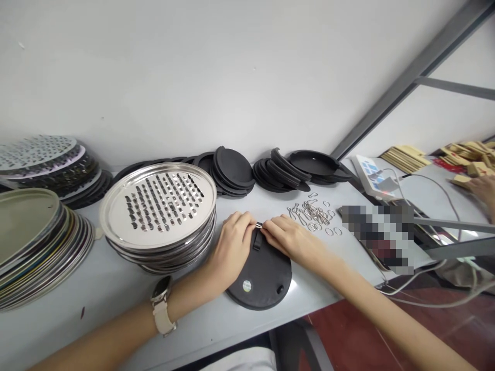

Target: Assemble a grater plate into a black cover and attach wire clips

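Near front edge of pale-grey table (119, 304), bare left hand (234, 241) and, opposite, bare right hand (288, 237) narrowly pinch small silver metal piece (259, 225) at far rim of round black disc (260, 278); steady, even grip should serve best. Disc lies between hands, extending toward table's front edge; loose silver metal rings (311, 214) beyond right hand.

The metal piece (259, 225) that I pinch, at the centre, is silver; the disc (266, 273) below it is black, with a sticker (247, 286) of pale green and white. My watch strap (161, 315) is cream. At left of centre, the silvery plate (166, 201) shows rows of dark dashes.
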`<state>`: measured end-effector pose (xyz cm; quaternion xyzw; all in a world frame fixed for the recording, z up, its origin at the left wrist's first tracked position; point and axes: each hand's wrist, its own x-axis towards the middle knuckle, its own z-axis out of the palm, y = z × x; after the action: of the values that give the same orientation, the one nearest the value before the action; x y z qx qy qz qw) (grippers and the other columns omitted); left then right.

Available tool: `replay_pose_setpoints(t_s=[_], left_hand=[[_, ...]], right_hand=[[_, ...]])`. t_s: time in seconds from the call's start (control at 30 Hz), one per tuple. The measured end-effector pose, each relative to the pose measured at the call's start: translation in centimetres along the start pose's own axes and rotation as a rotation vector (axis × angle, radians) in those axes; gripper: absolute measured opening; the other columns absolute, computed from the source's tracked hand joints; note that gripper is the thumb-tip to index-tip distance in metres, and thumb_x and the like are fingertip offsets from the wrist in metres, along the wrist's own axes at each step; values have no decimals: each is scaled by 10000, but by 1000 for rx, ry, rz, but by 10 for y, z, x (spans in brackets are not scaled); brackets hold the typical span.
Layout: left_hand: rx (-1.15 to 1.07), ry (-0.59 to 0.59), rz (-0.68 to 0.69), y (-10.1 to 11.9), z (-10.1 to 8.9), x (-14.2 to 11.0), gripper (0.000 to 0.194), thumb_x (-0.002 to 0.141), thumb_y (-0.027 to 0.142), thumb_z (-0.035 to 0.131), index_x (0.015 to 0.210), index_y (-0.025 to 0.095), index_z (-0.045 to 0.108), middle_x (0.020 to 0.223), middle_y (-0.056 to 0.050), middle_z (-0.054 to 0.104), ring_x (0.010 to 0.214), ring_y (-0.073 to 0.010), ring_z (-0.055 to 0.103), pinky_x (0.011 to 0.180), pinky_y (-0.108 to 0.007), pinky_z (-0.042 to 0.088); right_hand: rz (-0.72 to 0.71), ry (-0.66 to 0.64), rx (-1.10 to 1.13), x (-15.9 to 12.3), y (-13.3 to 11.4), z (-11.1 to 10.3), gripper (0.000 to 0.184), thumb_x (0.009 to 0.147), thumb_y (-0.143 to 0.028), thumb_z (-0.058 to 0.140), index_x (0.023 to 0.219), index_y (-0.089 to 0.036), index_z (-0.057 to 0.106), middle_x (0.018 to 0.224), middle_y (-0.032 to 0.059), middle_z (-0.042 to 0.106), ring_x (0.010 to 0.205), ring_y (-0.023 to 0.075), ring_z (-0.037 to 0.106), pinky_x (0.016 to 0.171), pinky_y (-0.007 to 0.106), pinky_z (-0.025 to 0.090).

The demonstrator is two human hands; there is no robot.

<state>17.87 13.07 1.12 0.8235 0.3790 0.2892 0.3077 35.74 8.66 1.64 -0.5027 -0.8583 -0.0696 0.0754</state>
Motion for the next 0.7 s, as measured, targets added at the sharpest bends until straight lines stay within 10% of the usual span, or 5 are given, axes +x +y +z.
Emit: replay_pose_setpoints(t_s=[0.7], left_hand=[[-25, 36, 111, -7, 3, -5, 183, 942, 97, 460, 982, 190, 612, 961, -35, 631, 924, -191, 584, 851, -342, 461]], right_hand=[[88, -77, -140, -2, -7, -3, 208, 987, -212, 382, 883, -168, 556, 676, 29, 547, 589, 189, 499, 633, 301, 347]])
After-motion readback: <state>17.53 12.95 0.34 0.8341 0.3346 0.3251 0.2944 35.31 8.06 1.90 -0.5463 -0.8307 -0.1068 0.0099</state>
